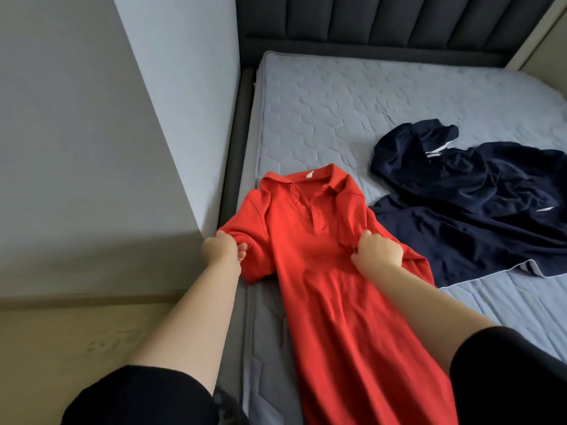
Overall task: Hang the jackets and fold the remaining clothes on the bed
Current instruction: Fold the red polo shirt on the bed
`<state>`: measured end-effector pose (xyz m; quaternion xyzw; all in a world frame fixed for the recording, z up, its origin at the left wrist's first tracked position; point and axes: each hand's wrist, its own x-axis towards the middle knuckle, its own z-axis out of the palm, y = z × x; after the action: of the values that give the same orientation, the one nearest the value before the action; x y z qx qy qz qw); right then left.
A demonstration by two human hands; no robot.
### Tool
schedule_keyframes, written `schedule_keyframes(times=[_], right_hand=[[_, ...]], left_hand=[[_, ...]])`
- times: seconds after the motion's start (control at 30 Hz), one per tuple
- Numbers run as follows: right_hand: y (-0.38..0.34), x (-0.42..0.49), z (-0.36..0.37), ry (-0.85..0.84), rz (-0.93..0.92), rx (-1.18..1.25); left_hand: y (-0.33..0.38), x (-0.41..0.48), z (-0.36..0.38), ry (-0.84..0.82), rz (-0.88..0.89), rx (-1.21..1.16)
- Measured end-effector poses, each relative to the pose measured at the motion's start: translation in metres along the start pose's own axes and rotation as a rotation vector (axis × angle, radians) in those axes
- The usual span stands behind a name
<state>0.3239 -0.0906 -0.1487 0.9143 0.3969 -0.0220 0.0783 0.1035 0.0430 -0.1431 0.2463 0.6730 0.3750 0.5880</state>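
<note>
A red polo shirt [310,240] lies face up along the left side of the grey mattress [337,111], collar toward the headboard. My left hand [219,247] grips the shirt's left sleeve at the mattress edge. My right hand [378,250] pinches the cloth near the right shoulder and sleeve. To the right lies a crumpled navy garment [478,197] with white trim, partly touched by the red shirt's right side.
A dark padded headboard [399,23] stands at the far end. A grey wall [92,133] runs close along the bed's left side, with a narrow strip of floor [76,332] below. Bare mattress shows beyond the clothes and at the lower right.
</note>
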Motion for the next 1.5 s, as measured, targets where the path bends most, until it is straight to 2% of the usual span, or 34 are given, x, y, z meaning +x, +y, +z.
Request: schedule_keyframes(times=[0.07,0.1,0.2,0.27,0.33,0.43,0.53,0.6,0.7,0.77,0.9,1.03,1.13,1.23,1.3,1.37,1.43,1.5], right_hand=[[0.009,0.011,-0.017,-0.035,0.081,0.111],[0.015,0.018,-0.027,0.023,0.154,0.239],[0.042,0.044,-0.062,0.343,0.456,0.784],[0.053,0.057,-0.073,0.416,0.561,0.998],[0.047,0.056,-0.072,0.356,0.533,0.945],[0.016,0.035,-0.049,0.283,0.348,0.763],[-0.034,-0.004,-0.011,0.04,0.095,0.577],[-0.066,-0.033,0.017,-0.138,0.01,0.545],[-0.089,-0.059,0.052,-0.295,-0.031,0.445],[-0.092,-0.06,0.062,-0.282,-0.025,0.401],[-0.097,-0.054,0.069,-0.296,-0.013,0.383],[-0.097,-0.046,0.076,-0.331,-0.007,0.346],[-0.097,-0.042,0.082,-0.34,-0.003,0.325],[-0.101,-0.04,0.086,-0.341,0.004,0.284],[-0.105,-0.039,0.088,-0.331,0.012,0.249],[-0.107,-0.039,0.088,-0.319,0.018,0.223],[-0.108,-0.042,0.088,-0.302,0.015,0.214],[-0.104,-0.045,0.083,-0.284,0.004,0.233]], left_hand=[[-0.004,0.001,-0.004,0.029,0.008,0.013],[-0.006,0.002,-0.006,0.041,0.028,0.021],[-0.013,0.006,-0.008,0.029,0.092,0.068],[-0.021,0.007,-0.01,0.017,0.098,0.134],[-0.029,0.009,-0.014,-0.028,0.057,0.14],[-0.035,0.012,-0.019,-0.101,-0.001,0.144],[-0.037,0.01,-0.021,-0.228,0.064,0.187],[-0.039,0.007,-0.023,-0.298,0.106,0.202],[-0.04,0.01,-0.03,-0.224,0.114,0.171],[-0.037,0.016,-0.038,-0.127,0.077,0.105],[-0.029,0.037,-0.052,-0.045,-0.026,-0.075],[-0.034,0.049,-0.057,0.266,0.085,0.058],[-0.03,0.057,-0.06,0.381,0.165,0.11],[-0.024,0.077,-0.067,0.339,0.363,0.279],[-0.031,0.084,-0.071,0.256,0.41,0.359],[-0.05,0.079,-0.072,0.161,0.332,0.348],[-0.072,0.061,-0.073,0.072,0.217,0.24],[-0.082,0.04,-0.075,0.009,0.205,0.146]])
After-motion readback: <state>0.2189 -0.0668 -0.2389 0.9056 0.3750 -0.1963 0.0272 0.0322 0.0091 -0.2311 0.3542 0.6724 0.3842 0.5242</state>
